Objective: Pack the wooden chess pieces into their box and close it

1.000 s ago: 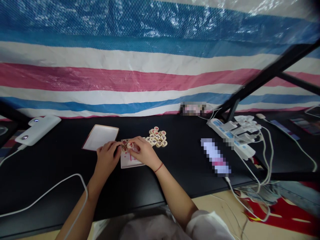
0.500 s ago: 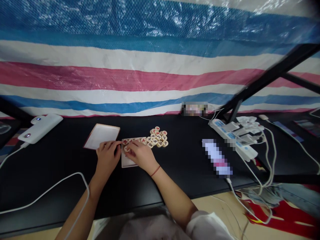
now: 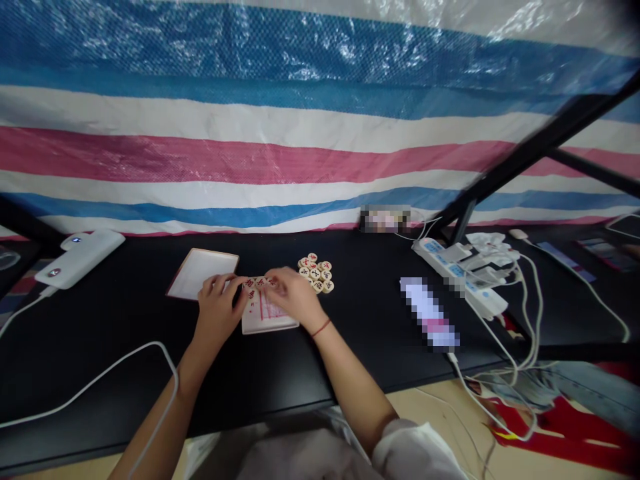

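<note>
A small white box (image 3: pixel 267 320) with red printing lies on the black table (image 3: pixel 100 333), holding a row of round wooden chess pieces (image 3: pixel 255 285) along its far edge. My left hand (image 3: pixel 217 308) grips the box's left side, fingers curled. My right hand (image 3: pixel 295 297) reaches over the box's far right corner, fingers pinched around the pieces there; what is in the pinch is hidden. A loose cluster of wooden chess pieces (image 3: pixel 316 272) sits just right of the box. The box lid (image 3: pixel 200 280) lies upturned to the left.
A white power bank (image 3: pixel 80 257) with a cable sits far left; another white cable (image 3: pixel 115 370) crosses the table near my left arm. A power strip (image 3: pixel 457 277) with plugs and cords lies right, beside a black slanted frame bar (image 3: pixel 525 150). A striped tarp (image 3: pixel 300 120) hangs behind.
My right hand has moved from the box's middle up to its far right corner, uncovering the red print inside. My left hand stays at the box's left side.
</note>
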The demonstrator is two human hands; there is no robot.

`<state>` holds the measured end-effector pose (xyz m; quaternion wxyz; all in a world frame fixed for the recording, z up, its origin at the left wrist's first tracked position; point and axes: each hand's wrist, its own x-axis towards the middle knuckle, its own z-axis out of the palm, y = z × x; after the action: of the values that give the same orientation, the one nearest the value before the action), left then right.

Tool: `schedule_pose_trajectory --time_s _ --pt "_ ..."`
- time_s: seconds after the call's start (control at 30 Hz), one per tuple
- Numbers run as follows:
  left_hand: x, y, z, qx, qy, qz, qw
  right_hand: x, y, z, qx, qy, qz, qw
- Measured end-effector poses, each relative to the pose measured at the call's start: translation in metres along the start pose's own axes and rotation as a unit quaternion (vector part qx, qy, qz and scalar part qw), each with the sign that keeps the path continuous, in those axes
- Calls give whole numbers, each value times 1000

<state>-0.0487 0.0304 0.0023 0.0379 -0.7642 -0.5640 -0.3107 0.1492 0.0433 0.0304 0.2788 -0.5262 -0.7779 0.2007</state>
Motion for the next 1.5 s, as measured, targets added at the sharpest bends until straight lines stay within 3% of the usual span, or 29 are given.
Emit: schedule_pose_trajectory --time_s 0.07,0.13,0.27,0.43,0.67,0.77,0.97,1.17,1.5 --pt "9 0 -1 -10 -24 25 999 9 20 -21 -9 71 46 996" --pt "18 0 0 -28 -47 49 997 19 39 -42 -58 81 103 990" --pt "32 3 6 -54 -57 64 995 36 50 -65 -181 -68 181 964" --pt "25 4 8 -72 -40 40 996 51 35 -59 -257 -175 225 923" --pt "18 0 0 -93 -58 44 993 73 34 -51 -273 -199 233 912" --pt "18 2 -1 -103 -50 59 992 76 32 -52 -277 -186 213 918" --pt "16 8 3 -130 -27 58 989 58 18 -48 -241 -101 115 958" --pt "16 8 6 -136 -56 60 987 52 28 -43 -268 -121 177 939" --pt "17 8 6 -143 -43 61 987 60 40 -45 -245 -110 184 946"
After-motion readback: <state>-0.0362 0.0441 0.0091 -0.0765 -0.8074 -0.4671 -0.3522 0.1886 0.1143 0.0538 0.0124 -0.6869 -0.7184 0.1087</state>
